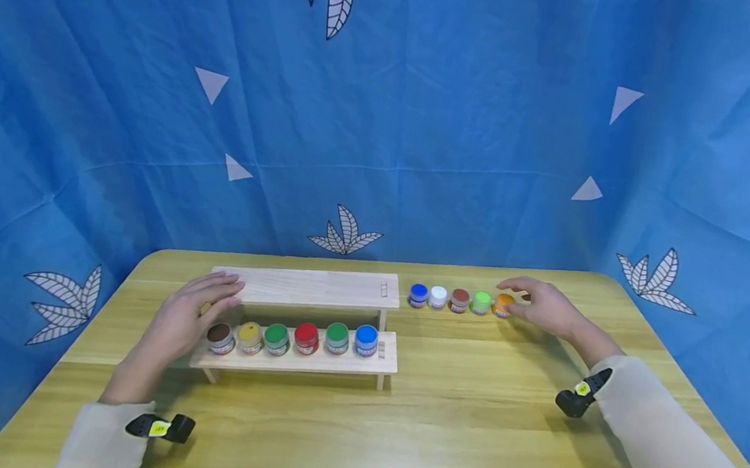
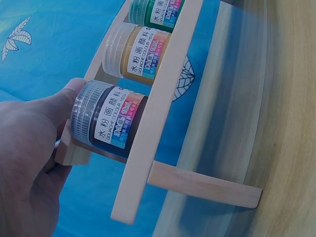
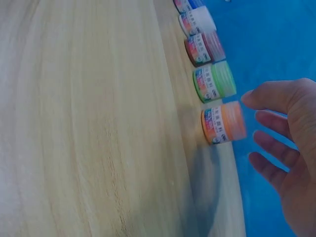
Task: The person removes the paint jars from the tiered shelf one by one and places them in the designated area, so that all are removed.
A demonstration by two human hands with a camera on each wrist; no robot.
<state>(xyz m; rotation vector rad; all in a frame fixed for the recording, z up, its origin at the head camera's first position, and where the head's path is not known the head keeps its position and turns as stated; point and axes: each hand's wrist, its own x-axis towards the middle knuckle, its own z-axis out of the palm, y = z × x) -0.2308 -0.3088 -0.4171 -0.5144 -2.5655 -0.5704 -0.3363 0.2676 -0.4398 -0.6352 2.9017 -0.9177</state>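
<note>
A two-step wooden rack (image 1: 308,363) stands on the table, with several gouache paint jars along its lower step. My left hand (image 1: 186,314) is at the rack's left end, fingers over the end of the upper step. In the left wrist view its thumb lies beside the clear lid of the brown paint jar (image 2: 111,118). At the back right, my right hand (image 1: 547,307) reaches around the orange paint jar (image 1: 503,305), fingers spread. The right wrist view shows the thumb tip close to the orange jar's lid, with a gap between the other fingertips and the jar.
Left of the orange jar, a row holds the light green jar (image 1: 481,302), reddish-brown jar (image 1: 460,300), white jar (image 1: 438,297) and blue jar (image 1: 418,295). On the lower step beside the brown jar stands a yellow jar (image 1: 250,337). A blue curtain (image 1: 427,118) hangs behind the table.
</note>
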